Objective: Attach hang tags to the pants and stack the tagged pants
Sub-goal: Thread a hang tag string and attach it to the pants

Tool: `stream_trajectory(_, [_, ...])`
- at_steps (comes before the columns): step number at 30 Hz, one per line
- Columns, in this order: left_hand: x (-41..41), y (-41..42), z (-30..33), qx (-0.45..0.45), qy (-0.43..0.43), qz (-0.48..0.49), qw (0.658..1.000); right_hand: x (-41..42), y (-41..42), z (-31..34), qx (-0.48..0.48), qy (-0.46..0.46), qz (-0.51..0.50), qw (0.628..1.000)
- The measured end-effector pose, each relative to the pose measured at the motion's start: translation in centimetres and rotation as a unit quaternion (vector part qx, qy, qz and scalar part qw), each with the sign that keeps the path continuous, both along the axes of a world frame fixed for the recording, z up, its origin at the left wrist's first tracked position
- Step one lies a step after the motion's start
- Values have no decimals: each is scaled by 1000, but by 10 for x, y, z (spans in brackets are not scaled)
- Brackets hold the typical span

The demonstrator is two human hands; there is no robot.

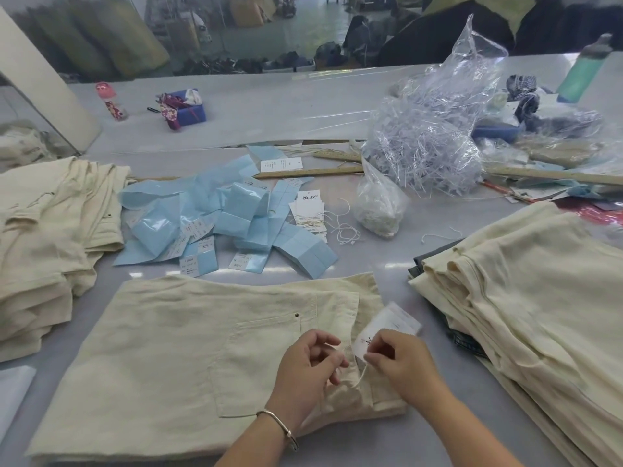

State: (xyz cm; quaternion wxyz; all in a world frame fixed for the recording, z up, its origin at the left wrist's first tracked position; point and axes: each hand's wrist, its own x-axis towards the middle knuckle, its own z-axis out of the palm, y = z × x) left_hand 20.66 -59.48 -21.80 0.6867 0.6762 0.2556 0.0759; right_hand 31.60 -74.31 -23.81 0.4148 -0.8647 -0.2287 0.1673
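A folded pair of cream pants (175, 358) lies flat on the table in front of me, waistband to the right. Over the waistband, my right hand (403, 364) pinches a white hang tag (387, 326) and its cream string (362, 374). My left hand (312, 364) pinches the other end of the string just left of the tag, fingers curled. A stack of cream pants (526, 298) sits on the right. Another pile of cream pants (43, 237) lies on the left. More white hang tags (308, 210) with strings lie in the middle of the table.
Light blue paper packets (215, 224) are scattered beyond the pants. A small bag of white strings (379, 203) and a big clear bag of plastic scraps (435, 129) stand at the back right. Wooden rulers (310, 171), a green bottle (585, 67) and a blue box (187, 109) lie farther back.
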Motion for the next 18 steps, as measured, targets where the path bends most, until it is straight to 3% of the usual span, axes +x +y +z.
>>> stream_trajectory(3, [1,-2,7,22,-34,-33,999,-10,-2,11,176,188,-35,966])
stream_trajectory(5, [2,-3,11,46,-41,-55,997,-12,-3,14,232,249,-43,939])
stream_trajectory(11, [0,-6,13,104,-52,-78,990,-15,-6,24,288,265,-30,920])
stream_trajectory(18, [-2,-8,14,85,-53,-68,993,-22,-6,30,301,248,27,920])
